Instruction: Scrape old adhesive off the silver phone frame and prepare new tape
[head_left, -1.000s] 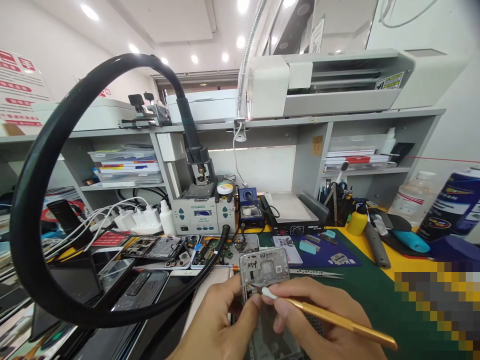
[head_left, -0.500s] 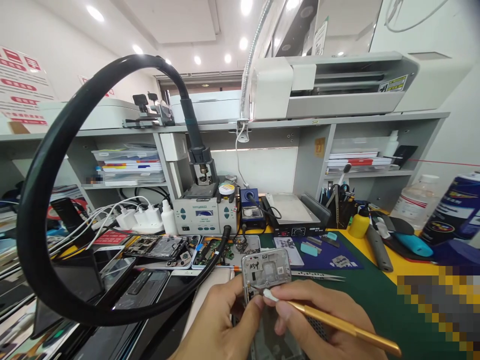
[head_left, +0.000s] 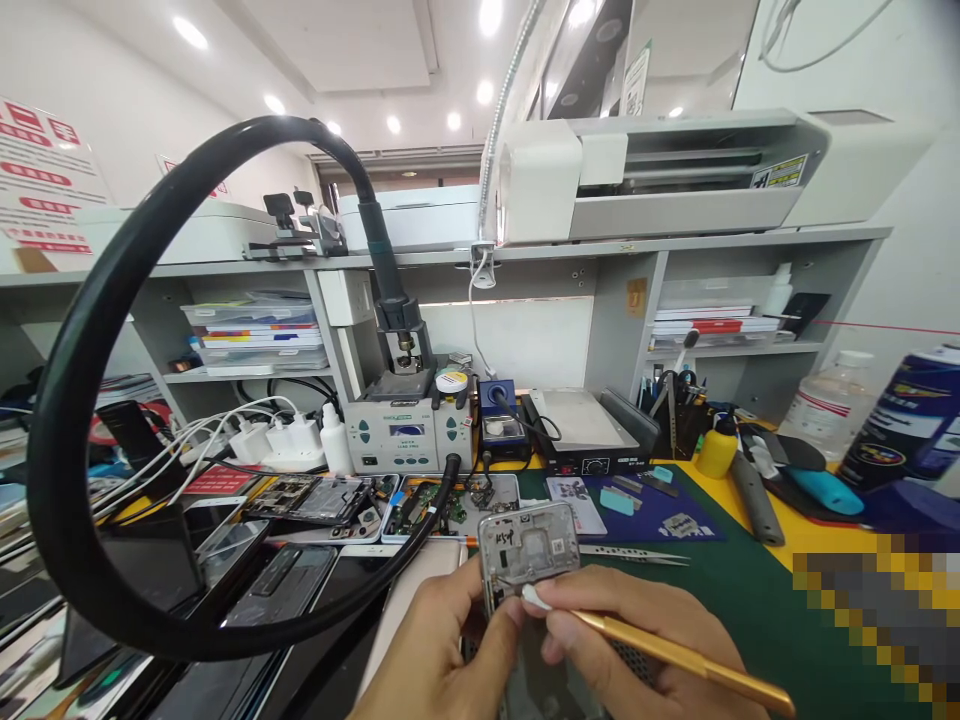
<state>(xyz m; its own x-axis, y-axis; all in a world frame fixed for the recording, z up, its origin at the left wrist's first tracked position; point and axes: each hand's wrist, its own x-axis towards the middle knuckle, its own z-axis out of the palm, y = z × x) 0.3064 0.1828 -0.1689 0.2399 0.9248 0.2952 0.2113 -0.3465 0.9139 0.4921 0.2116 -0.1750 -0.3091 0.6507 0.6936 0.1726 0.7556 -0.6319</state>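
Note:
At the bottom centre my left hand [head_left: 439,655] grips an opened silver phone frame [head_left: 529,545] by its left edge, tilted up toward me. My right hand [head_left: 637,640] pinches a gold-handled tool [head_left: 675,665] with a white tip, which touches the frame's inner parts near the left side. The handle runs off to the lower right. The lower part of the frame is hidden behind my fingers.
A thick black hose [head_left: 97,400] loops from the hot-air station [head_left: 409,430] across the left. Opened phones [head_left: 322,497] lie before it. Tweezers [head_left: 637,551] rest on the green mat [head_left: 750,600]. A heating plate [head_left: 581,420], yellow bottle [head_left: 716,450] and spray can [head_left: 904,420] stand behind.
My hands, the phone frame and the tool stay together in almost the same place. The view shifts slightly; the tool tip sits a little lower on the frame.

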